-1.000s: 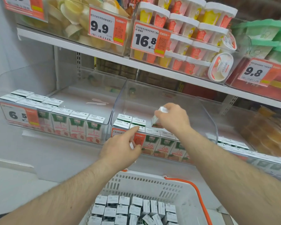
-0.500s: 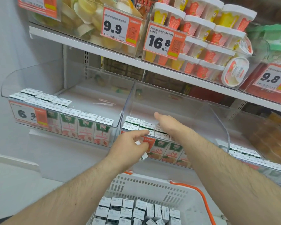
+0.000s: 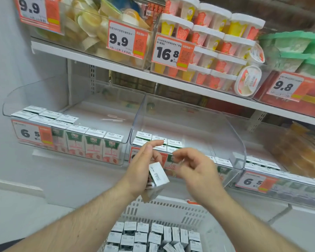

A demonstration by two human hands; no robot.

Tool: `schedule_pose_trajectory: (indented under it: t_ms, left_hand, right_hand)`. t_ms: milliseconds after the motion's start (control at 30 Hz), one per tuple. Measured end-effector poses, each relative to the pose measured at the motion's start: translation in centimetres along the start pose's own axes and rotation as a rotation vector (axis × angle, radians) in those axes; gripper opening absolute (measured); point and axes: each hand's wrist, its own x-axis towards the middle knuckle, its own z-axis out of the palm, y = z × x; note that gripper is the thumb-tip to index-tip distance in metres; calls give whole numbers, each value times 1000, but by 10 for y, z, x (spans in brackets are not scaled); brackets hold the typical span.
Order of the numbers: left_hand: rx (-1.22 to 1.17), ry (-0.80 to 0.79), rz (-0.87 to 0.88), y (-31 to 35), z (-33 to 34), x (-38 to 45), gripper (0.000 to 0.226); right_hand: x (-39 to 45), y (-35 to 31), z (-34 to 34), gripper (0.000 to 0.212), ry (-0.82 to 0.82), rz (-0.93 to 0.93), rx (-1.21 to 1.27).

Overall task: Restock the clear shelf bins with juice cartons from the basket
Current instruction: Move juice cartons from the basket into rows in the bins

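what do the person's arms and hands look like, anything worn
Both forearms are bare and hairy, with no sleeves in view. The left hand and right hand wear no gloves, and no watch, ring or bracelet shows on either wrist or on the fingers in view. No markings show.

**Materials and finishes at the shelf**

Centre: glossy, transparent plastic bin (image 3: 187, 124). Centre, in hand: smooth carton (image 3: 157, 174) with silvery foil-like sides. Bottom: white perforated plastic basket (image 3: 164, 209), orange handle. Upper left: matt white shelf (image 3: 91, 58); paper price tags (image 3: 125, 40).
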Motion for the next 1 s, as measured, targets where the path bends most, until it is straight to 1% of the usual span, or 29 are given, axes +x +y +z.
schedule_pose_trajectory:
  t_ms: [67, 167, 267, 333, 400, 467, 533, 567, 633, 667, 700, 767, 800, 833, 867, 933, 1000]
  left_hand:
    - [-12, 15, -30, 1, 8, -3, 51]
    - [-52, 26, -85, 0, 18, -6, 57]
    - [-78, 11, -185, 1, 26, -10, 46]
    - [-65, -28, -273, 0, 27, -13, 48]
    - [-19, -82, -320, -1, 27, -14, 54]
    - [-13, -102, -337, 0, 29, -13, 60]
    - [-22, -97, -317, 0, 27, -10, 64]
    - [-7, -102, -269, -2, 24, -8, 60]
    - [44, -102, -145, -5, 14, -8, 43]
    - [72, -104, -91, -5, 10, -10, 41]
    - [104, -119, -57, -5, 8, -13, 45]
    - [279, -188, -23, -5, 13, -20, 53]
    - [398, -222, -18, -6, 19, -24, 54]
    - [485, -223, -11, -6, 26, -27, 54]
    - [527, -190, 8, -7, 32, -28, 51]
    - [529, -114, 36, -5, 39, -28, 43]
    - [491, -106, 10, 2, 37, -28, 42]
  right_hand:
    - [-18, 11, 1, 42, -93, 31, 10]
    - [-30, 18, -4, 62, -215, 8, -44]
    - [-32, 18, -11, 78, -345, -29, -138]
    - [-29, 16, -15, 76, -389, -38, -184]
    - [-27, 14, -16, 63, -401, -12, -195]
    - [-26, 14, -15, 50, -401, 15, -190]
    - [-27, 16, -15, 45, -351, 36, -133]
    - [-28, 19, -14, 46, -288, 52, -102]
    - [-28, 22, -16, 48, -106, 72, -67]
    - [-28, 23, -17, 48, -12, 73, -51]
    - [-28, 22, -18, 46, 73, 70, -22]
    - [-27, 22, -20, 44, 190, 76, 51]
    - [-28, 22, -19, 44, 218, 84, 78]
    - [-29, 22, -18, 45, 231, 87, 94]
    - [-30, 21, -15, 46, 235, 87, 105]
    - [-31, 18, -12, 48, 216, 76, 128]
    - [-32, 15, -11, 49, 177, 78, 132]
